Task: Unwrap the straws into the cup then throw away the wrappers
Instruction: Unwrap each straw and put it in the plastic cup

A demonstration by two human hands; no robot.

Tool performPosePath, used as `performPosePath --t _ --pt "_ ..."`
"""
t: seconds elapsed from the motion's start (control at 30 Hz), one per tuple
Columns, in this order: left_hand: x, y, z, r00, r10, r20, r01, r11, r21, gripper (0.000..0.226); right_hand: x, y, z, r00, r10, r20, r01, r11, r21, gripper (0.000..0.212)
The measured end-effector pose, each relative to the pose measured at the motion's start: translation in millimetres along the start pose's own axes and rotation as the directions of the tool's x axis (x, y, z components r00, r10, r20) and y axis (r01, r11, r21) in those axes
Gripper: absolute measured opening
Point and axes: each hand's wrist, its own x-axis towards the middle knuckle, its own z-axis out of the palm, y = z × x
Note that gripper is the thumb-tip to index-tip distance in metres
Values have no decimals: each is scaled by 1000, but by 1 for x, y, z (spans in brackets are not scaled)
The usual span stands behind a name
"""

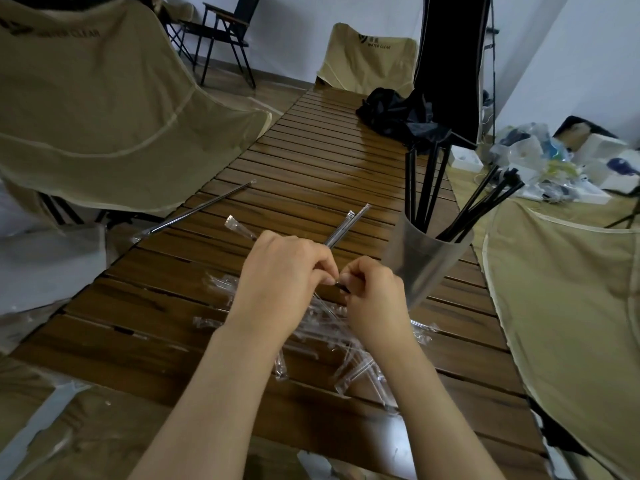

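The near end of the wrapped straw [341,230] is hidden between the hands. It is pinched by the curled fingers of the left hand [284,271] and right hand [375,299], above the empty wrappers [346,355] on the worktop [311,161], beside the cup [424,261] of black straws [426,188].

Indoor studio-like room staged as campsite: slatted brown wooden roll-up table [311,161], tan fabric camp chairs [104,98], black folding chair [225,32], black softbox stand [450,64].

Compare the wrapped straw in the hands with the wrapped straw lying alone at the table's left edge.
The held straw is pinched at its near end by the left hand and right hand; the lone straw lies untouched on the table, nearer its left edge. Both are dark and clear-wrapped.
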Motion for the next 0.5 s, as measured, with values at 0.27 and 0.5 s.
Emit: performPosePath --t 0.27,0.5 --pt "-2 -5 2 982 -88 170 73 993 90 22 1 -3 0 990 -119 -71 107 983 -149 19" --pt "4 -15 -4 975 -160 151 147 985 96 19 13 5 -8 997 31 -66 -37 995 -96 11"
